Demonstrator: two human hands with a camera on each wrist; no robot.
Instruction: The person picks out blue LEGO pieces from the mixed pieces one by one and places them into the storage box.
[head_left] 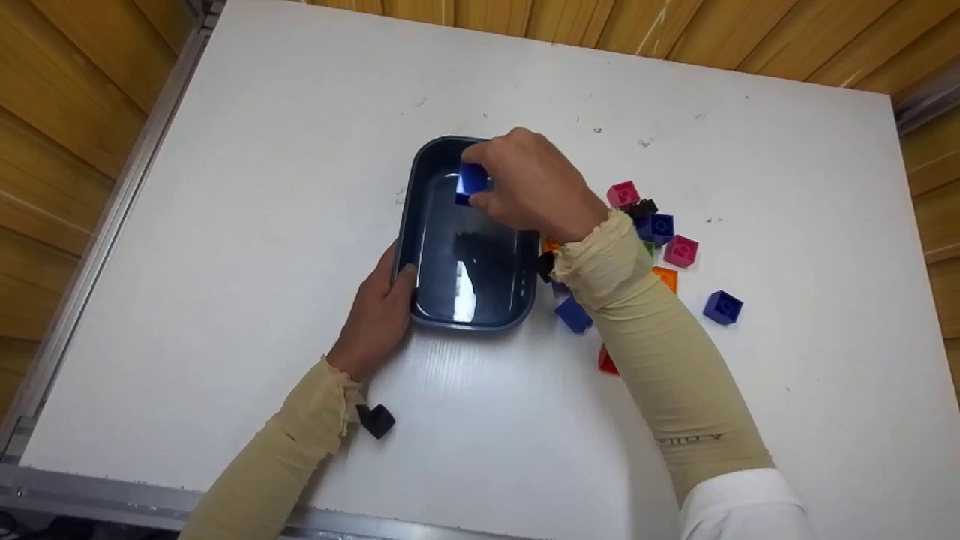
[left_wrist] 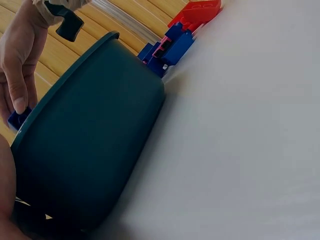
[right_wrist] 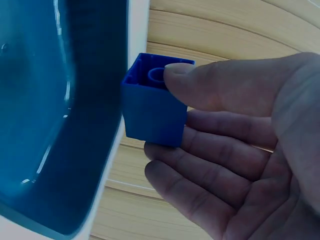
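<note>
My right hand (head_left: 536, 184) pinches a blue toy building block (head_left: 472, 182) over the upper part of a dark blue-green container (head_left: 480, 255). In the right wrist view the block (right_wrist: 155, 112) has its hollow side up, with the thumb on its edge and the fingers behind and below. My left hand (head_left: 375, 322) holds the container by its left side, thumb at the rim. The container has rounded corners, and only its bare floor shows inside. From the left wrist view, its outer wall (left_wrist: 90, 135) hides part of the right hand.
To the container's right lie several loose blocks: pink (head_left: 622, 195), orange (head_left: 666, 280), red (head_left: 607, 361) and blue (head_left: 574, 315) ones. Another blue block (head_left: 724, 307) lies farther right. My right forearm partly covers the pile. The white table (head_left: 262, 187) meets wood-patterned walls at the back.
</note>
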